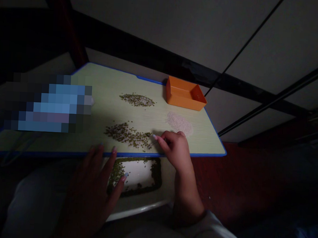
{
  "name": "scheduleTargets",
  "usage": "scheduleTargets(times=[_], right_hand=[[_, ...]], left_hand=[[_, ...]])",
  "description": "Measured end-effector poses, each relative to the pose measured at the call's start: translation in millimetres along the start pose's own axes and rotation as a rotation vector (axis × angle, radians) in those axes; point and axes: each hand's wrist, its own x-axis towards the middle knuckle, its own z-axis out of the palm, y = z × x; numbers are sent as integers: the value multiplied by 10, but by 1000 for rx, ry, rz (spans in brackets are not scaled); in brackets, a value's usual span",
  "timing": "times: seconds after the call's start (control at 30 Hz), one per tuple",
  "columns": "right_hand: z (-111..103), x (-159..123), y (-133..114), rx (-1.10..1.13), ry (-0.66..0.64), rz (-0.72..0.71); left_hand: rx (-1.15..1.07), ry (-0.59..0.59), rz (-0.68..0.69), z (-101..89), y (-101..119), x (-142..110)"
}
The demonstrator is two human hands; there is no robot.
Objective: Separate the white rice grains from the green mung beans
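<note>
My right hand (176,148) rests on the near edge of a pale green table (104,91), fingers curled, index finger stretched toward a mixed pile of green beans and rice (127,134). My left hand (91,186) lies below the table edge with fingers spread, touching the left side of a white tray (138,173) that holds green beans round its rim. A second, smaller bean pile (137,99) lies further back. A heap of white rice (180,123) sits to the right of the piles.
An orange rectangular box (185,95) stands at the table's far right corner. A blurred blue patch (51,104) covers the left part of the table. The table has a blue rim, with dark red floor (238,180) to the right.
</note>
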Motion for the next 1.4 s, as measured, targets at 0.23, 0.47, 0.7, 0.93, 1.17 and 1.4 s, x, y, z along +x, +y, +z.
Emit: scheduleTargets(times=[0.23, 0.47, 0.7, 0.93, 1.17, 1.4], right_hand=[[16, 9, -23, -45, -26, 8], [73, 61, -37, -55, -51, -7], [86, 64, -11, 48, -48, -74], [-2, 8, 12, 6, 50, -25], [-15, -18, -5, -157, -30, -4], [-53, -23, 32, -254, -13, 80]], left_hand=[[8, -2, -5, -14, 20, 15], [15, -2, 3, -16, 8, 15], [-17, -43, -26, -26, 25, 24], [-37, -69, -45, -21, 8, 4], [-30, -55, -48, 11, -7, -5], [-19, -64, -36, 31, -45, -28]])
